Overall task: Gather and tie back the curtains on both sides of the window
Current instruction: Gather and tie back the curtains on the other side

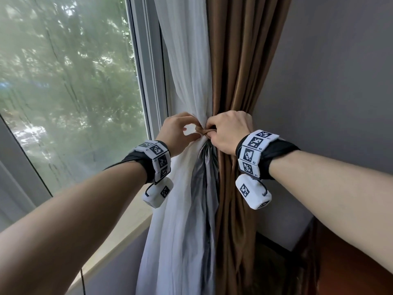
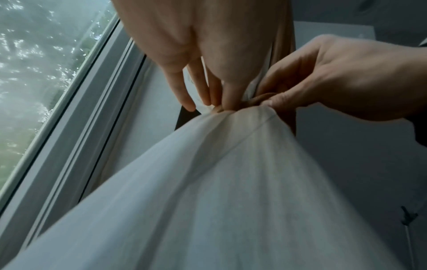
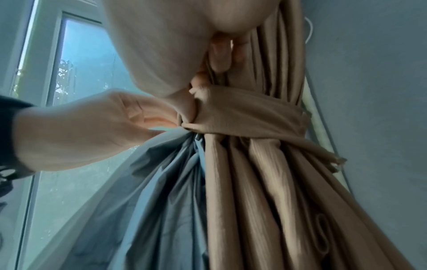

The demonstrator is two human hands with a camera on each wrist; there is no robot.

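Note:
A white sheer curtain [image 1: 187,71] and a brown curtain [image 1: 240,71] hang gathered together at the window's right side, with grey lining [image 1: 204,167] bulging out below the waist. A brown fabric tie-back [image 1: 202,131] circles the bundle; in the right wrist view the tie-back [image 3: 242,117] wraps the brown curtain [image 3: 254,201]. My left hand [image 1: 196,130] pinches the tie-back's front end with thumb and forefinger against the sheer [image 2: 231,182]. My right hand [image 1: 209,130] curls its fingers round the tie-back [image 2: 261,99] from the right, close against the left hand [image 3: 80,131].
The window pane [image 1: 63,92] and its white frame [image 1: 148,81] stand to the left, above a pale sill [image 1: 119,237]. A grey wall [image 1: 329,81] lies to the right, with dark wooden furniture [image 1: 340,262] below. A thin cord [image 3: 309,27] runs down the wall behind the curtain.

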